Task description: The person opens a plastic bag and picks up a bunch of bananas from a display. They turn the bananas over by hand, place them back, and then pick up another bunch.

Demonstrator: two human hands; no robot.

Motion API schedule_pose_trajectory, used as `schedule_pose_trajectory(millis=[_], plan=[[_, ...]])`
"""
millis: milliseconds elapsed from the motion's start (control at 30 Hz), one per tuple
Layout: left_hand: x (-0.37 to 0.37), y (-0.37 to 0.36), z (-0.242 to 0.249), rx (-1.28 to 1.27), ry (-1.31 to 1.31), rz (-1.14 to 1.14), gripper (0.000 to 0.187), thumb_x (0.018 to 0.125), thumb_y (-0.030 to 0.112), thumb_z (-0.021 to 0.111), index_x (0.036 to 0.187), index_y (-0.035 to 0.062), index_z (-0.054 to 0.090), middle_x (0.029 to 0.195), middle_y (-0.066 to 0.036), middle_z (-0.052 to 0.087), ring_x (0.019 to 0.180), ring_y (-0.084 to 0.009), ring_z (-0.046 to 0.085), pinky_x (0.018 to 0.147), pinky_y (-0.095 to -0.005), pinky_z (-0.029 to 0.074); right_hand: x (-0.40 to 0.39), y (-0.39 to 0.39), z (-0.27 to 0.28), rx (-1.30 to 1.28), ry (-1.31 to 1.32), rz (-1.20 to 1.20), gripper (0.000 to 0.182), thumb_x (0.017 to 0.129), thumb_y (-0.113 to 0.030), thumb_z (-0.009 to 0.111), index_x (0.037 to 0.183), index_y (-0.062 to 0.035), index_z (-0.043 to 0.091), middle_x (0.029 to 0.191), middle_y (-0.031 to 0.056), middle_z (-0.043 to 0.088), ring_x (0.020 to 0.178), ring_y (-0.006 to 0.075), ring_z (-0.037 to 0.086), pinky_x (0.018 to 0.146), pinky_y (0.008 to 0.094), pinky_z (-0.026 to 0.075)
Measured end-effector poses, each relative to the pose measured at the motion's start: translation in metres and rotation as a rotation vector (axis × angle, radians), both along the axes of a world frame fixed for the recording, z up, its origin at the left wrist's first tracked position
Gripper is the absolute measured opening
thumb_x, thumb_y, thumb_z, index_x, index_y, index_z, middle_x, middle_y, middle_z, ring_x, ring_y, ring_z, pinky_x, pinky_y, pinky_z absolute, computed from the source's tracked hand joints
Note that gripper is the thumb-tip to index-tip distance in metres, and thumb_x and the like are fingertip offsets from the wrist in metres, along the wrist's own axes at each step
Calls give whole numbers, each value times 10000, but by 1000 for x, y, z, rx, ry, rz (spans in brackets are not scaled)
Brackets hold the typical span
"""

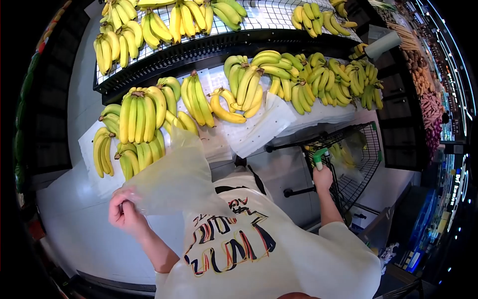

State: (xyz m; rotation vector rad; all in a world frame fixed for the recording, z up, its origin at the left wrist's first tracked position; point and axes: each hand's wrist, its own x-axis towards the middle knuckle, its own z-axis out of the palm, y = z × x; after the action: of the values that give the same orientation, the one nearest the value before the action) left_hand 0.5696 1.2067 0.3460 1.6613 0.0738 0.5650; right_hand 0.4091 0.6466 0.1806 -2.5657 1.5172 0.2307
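Observation:
My left hand (125,213) is closed on the edge of a thin, clear plastic bag (172,174), which spreads out in front of my shirt and partly covers a few bananas behind it. On the right, my right hand (322,178) wraps around the green handle (318,157) of a shopping cart (366,159). Closest to the bag is a bunch of yellow-green bananas (142,117) on the display, with a smaller bunch (102,153) to its left. Inside the cart lie some bananas (343,153) in clear plastic.
More banana bunches (318,79) line the lower shelf on white foam sheets (266,122). Behind a black perforated rail (199,50), further bunches (186,20) rest on a wire rack. A plastic bag roll (382,45) sticks out at upper right. Root vegetables (432,107) stand farther right.

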Motion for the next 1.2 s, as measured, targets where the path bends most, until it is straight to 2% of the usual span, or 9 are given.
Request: schedule_pose_trajectory(millis=[467, 533, 633, 733, 800, 833, 867, 1000, 1200], plan=[[9, 141, 25, -11, -47, 236, 613, 741, -132, 371, 1324, -94, 556, 1362, -215, 578, 1127, -277, 631, 954, -354, 519, 18, 97, -7, -146, -133, 118, 381, 855, -291, 648, 1133, -83, 493, 896, 191, 696, 791, 399, 684, 696, 540, 523], [7, 156, 24, 14, -3, 260, 649, 735, -124, 374, 1365, -82, 526, 1398, -202, 554, 1187, -284, 605, 981, -363, 510, 23, 117, 3, -111, -260, 124, 406, 843, -264, 672, 1163, -79, 505, 948, 176, 677, 900, 387, 656, 798, 527, 506], [11, 169, 26, 17, -78, 303, 701, 721, -119, 376, 1411, -62, 484, 1453, -187, 501, 1239, -302, 576, 1007, -372, 499, 28, 127, 3, -471, -436, 536, 444, 817, -229, 716, 1186, -71, 526, 983, 140, 645, 1012, 375, 581, 903, 496, 458], [12, 163, 28, 74, -202, 394, 740, 716, -128, 374, 1448, -45, 444, 1483, -173, 464, 1264, -311, 561, 1029, -355, 470, 57, 177, 19, -427, -567, 660, 391, 793, -188, 748, 1124, -56, 587, 983, 117, 618, 1068, 366, 514, 945, 471, 412], [14, 158, 25, 107, -224, 434, 738, 732, -138, 384, 1463, -40, 424, 1458, -160, 489, 1287, -286, 542, 1057, -314, 424, 74, 202, -17, -73, -629, 614, 151, 902, -151, 660, 976, -21, 643, 864, 113, 646, 873, 319, 605, 802, 442, 470], [20, 159, 18, 175, -205, 400, 764, 719, -147, 375, 1474, -35, 406, 1485, -156, 457, 1317, -293, 513, 1075, -321, 406, 85, 213, -37, 421, -536, 354, 138, 935, -139, 621, 972, -8, 643, 816, 102, 663, 728, 296, 626, 697, 424, 490], [25, 161, 6, 245, -193, 367, 791, 706, -157, 366, 1486, -30, 388, 1512, -151, 425, 1346, -301, 483, 1093, -328, 387, 115, 272, -42, 512, -510, 381, 220, 915, -154, 638, 1083, -14, 612, 796, 94, 676, 659, 284, 631, 639, 422, 500], [27, 173, -12, 361, -70, 258, 847, 706, -152, 331, 1539, -4, 290, 1607, -154, 266, 1437, -355, 365, 1144, -419, 344, 155, 348, -67, 364, -378, 856, 627, 803, -171, 724, 1356, -63, 448, 1173, 148, 613, 1054, 337, 589, 889, 453, 489], [14, 180, -32, 247, 14, 266, 872, 707, -169, 327, 1555, 22, 273, 1615, -124, 261, 1407, -352, 422, 1042, -311, 414, 203, 410, -66, 153, -463, 1077, 733, 718, -191, 800, 1369, -88, 479, 1380, 152, 473, 1337, 403, 383, 1077, 510, 359]])
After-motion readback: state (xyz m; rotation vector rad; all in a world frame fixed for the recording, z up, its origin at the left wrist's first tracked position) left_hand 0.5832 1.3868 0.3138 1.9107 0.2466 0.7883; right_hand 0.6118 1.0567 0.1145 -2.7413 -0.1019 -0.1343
